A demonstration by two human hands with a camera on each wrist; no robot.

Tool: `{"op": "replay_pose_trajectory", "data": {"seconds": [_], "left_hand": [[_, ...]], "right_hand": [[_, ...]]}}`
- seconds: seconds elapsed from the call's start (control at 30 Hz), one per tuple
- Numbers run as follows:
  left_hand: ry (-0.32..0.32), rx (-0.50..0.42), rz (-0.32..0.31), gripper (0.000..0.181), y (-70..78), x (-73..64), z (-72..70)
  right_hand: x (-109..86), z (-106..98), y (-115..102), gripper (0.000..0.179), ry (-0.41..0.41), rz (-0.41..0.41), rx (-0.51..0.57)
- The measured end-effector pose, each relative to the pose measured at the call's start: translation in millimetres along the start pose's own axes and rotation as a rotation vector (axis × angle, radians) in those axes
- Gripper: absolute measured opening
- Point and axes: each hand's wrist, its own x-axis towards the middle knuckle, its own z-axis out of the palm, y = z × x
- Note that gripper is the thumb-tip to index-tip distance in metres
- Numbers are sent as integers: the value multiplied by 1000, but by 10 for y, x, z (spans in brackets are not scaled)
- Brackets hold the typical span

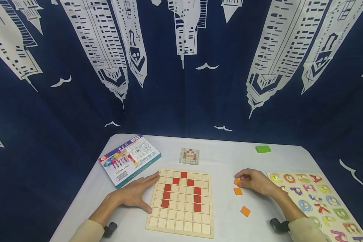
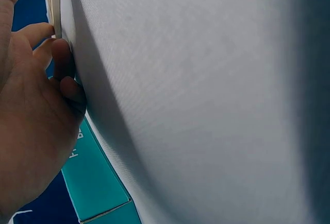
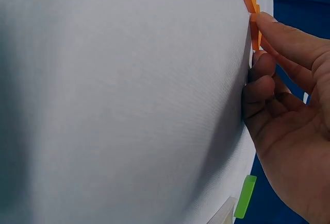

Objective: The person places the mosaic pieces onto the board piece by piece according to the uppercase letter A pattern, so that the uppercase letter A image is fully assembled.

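My left hand [image 1: 136, 192] lies spread at the left edge of a wooden grid board [image 1: 179, 222], thumb and fingers touching its side. Several red square tiles [image 1: 166, 195] form an arch in the board's upper cells. To the right of the board, my right hand [image 1: 256, 182] pinches an orange square tile [image 1: 237, 181] between thumb and fingers, close over the white table. In the right wrist view the thumb lies against that orange tile [image 3: 255, 31]. Two more orange tiles [image 1: 238, 191] lie nearer the front, apart from the hand.
A small pattern card [image 1: 189, 156] lies behind the board. A cardboard game box [image 1: 130, 160] is at the back left. At the back right sits a green block [image 1: 263, 149]. An alphabet puzzle board [image 1: 320, 198] lies under the right forearm's side. A dark patterned curtain [image 1: 181, 101] hangs behind.
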Motion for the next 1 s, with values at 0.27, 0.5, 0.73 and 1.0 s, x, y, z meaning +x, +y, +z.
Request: {"op": "replay_pose_trajectory", "data": {"seconds": [0.27, 0.5, 0.73, 1.0], "left_hand": [[4, 1, 8, 129, 1, -5, -6], [4, -3, 8, 128, 11, -10, -16], [4, 5, 9, 129, 5, -8, -6], [7, 8, 19, 129, 2, -2, -12]], "right_hand": [[0, 20, -14, 24, 5, 3, -32], [1, 26, -36, 24, 0, 1, -40], [-8, 38, -31, 23, -1, 5, -24], [-15, 50, -38, 23, 19, 5, -26]]}}
